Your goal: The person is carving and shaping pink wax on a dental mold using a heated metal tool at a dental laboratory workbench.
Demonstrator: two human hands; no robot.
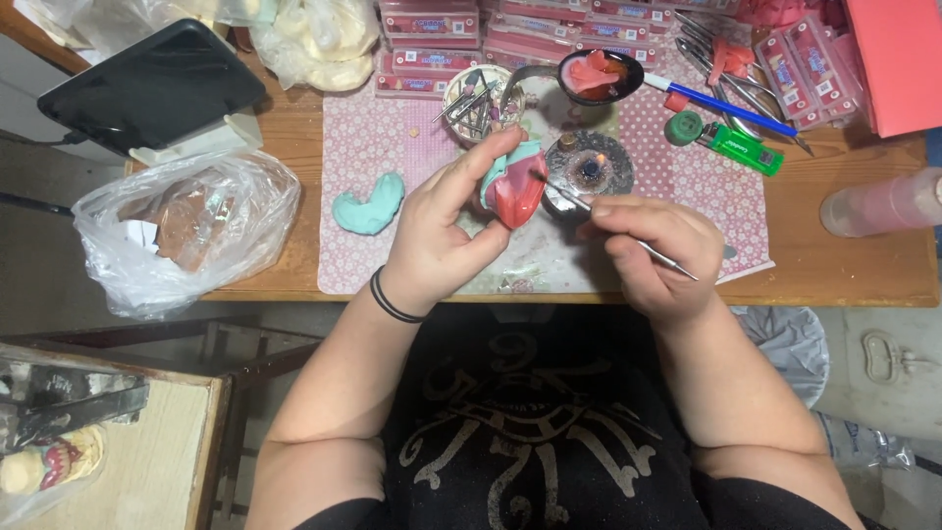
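Note:
My left hand (442, 231) grips a teal dental cast topped with red wax (515, 186), held up over the patterned mat (677, 186). My right hand (653, 245) pinches a thin metal wax tool (628, 236) like a pen, its tip touching the red wax near the cast's right side. Just behind the cast sits a small round burner (591, 165) with a lit flame. A second teal cast (368, 206) lies on the mat to the left of my left hand.
A clear plastic bag (186, 231) sits at the table's left edge, a dark tablet (152, 83) behind it. At the back are a cup of tools (476, 98), a ladle of pink wax (599, 74), a blue pen (726, 103), a green lighter (741, 147), pink boxes (549, 29) and a pink bottle (883, 201).

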